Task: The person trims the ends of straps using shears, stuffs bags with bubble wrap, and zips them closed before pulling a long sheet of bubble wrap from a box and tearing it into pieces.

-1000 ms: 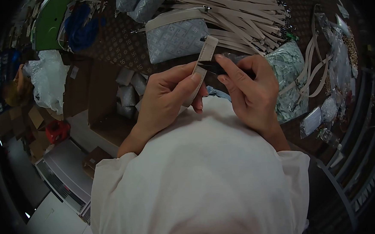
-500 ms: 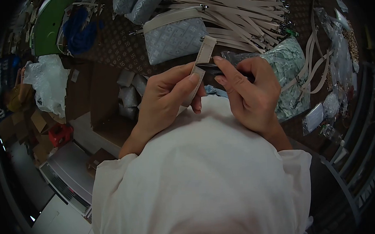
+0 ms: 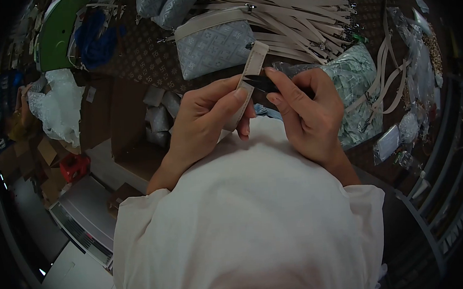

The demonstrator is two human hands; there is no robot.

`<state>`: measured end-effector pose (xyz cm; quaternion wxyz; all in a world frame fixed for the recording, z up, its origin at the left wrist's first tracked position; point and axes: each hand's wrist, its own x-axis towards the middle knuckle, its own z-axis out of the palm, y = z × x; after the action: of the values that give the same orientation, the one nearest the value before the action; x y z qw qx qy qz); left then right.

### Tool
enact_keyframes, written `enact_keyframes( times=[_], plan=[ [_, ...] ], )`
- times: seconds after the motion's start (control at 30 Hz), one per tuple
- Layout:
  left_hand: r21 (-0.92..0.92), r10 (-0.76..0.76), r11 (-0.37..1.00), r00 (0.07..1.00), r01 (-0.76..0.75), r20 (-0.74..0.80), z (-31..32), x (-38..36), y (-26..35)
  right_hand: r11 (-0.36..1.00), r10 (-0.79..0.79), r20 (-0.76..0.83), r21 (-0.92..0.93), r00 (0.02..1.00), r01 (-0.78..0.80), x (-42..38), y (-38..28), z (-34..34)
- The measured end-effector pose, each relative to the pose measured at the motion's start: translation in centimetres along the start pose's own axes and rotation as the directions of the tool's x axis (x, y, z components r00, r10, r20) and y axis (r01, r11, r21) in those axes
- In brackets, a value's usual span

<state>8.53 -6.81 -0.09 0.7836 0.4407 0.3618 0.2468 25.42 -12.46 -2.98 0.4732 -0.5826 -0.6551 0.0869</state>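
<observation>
Between the thumb and fingers of my left hand (image 3: 206, 117) is a beige strap (image 3: 254, 61), whose upper end points up toward a grey patterned pouch (image 3: 215, 46). My right hand (image 3: 311, 110) is closed on a small black tool (image 3: 261, 83), perhaps snips. The tool's pointed tip lies at the strap, just above my left thumb. Part of the tool is hidden inside my right hand. Both hands are in front of the white shirt, close together.
Many beige straps (image 3: 298, 24) with metal clasps lie at the top. Right of my right hand is a plastic bag of pale green pieces (image 3: 352, 84). An open cardboard box (image 3: 127, 124) with wrapped items stands left. A person's arm (image 3: 23, 107) shows at far left.
The black tool has shifted slightly and more of its dark blades now shows against the strap. The strap's upper end is tilted a little more to the right.
</observation>
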Motion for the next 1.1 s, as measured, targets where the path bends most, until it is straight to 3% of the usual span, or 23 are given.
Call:
enact_keyframes(
  times=[0.4, 0.57, 0.9, 0.93, 0.97, 1.0, 1.03, 1.07, 1.1],
  plan=[
    [0.017, 0.022, 1.0, 1.0, -0.022, 0.008, -0.29, 0.2, -0.15, 0.998, 0.05, 0.001, 0.031, 0.999, -0.05, -0.36, 0.0, 0.44],
    [0.012, 0.015, 1.0, 1.0, -0.016, 0.012, -0.24, 0.2, -0.07, 0.998, -0.002, -0.008, -0.064, 1.0, 0.001, -0.16, -0.27, 0.17],
    [0.003, -0.01, 1.0, 1.0, 0.01, 0.025, -0.22, 0.3, 0.08, 0.997, -0.025, -0.054, -0.078, 0.998, 0.021, -0.41, -0.02, 0.51],
    [-0.022, -0.021, 1.0, 0.999, 0.022, 0.035, -0.24, 0.37, 0.12, 0.993, 0.086, -0.042, 0.089, 0.995, -0.082, -0.5, 0.13, 0.73],
    [-0.022, -0.021, 1.0, 0.999, 0.022, 0.036, -0.22, 0.37, 0.11, 0.95, 0.193, -0.012, 0.251, 0.981, -0.184, -0.54, 0.2, 0.85],
    [-0.036, -0.032, 0.999, 0.999, 0.033, 0.028, -0.16, 0.36, 0.07, 0.951, 0.192, -0.012, 0.251, 0.981, -0.183, -0.37, 0.18, 0.69],
    [-0.051, -0.042, 0.998, 0.999, 0.043, 0.02, -0.13, 0.35, 0.04, 0.743, 0.46, 0.049, 0.525, 0.886, -0.415, -0.12, 0.14, 0.36],
    [-0.053, -0.04, 0.998, 0.999, 0.041, 0.019, -0.14, 0.31, 0.04, 0.407, 0.661, 0.19, 0.722, 0.726, -0.559, -0.03, 0.14, 0.11],
    [-0.049, -0.049, 0.998, 0.999, 0.05, 0.02, -0.16, 0.28, 0.07, 0.408, 0.66, 0.191, 0.722, 0.727, -0.56, -0.14, 0.18, -0.03]
  ],
)
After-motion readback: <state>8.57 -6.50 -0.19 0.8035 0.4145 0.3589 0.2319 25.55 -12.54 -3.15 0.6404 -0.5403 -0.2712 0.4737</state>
